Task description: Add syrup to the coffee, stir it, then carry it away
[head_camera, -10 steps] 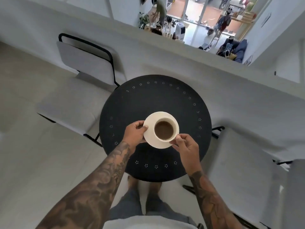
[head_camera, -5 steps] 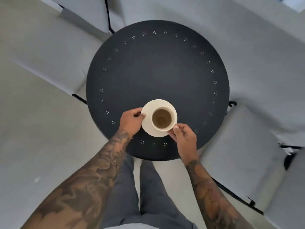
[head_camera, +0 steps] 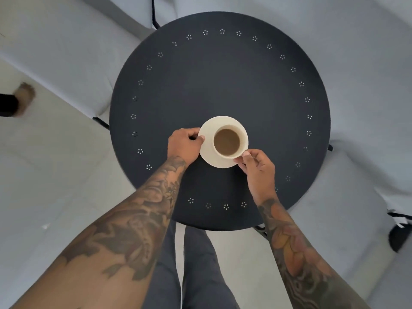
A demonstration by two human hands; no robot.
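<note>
I've got my left hand [head_camera: 184, 143] and right hand [head_camera: 256, 162] pinching opposite edges of the saucer [head_camera: 206, 150] over the tabletop [head_camera: 223, 74], keeping the coffee cup [head_camera: 229, 141] level, I reckon.

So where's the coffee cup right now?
In the head view, the coffee cup sits on its saucer over the round black table, between the left hand and right hand.
</note>
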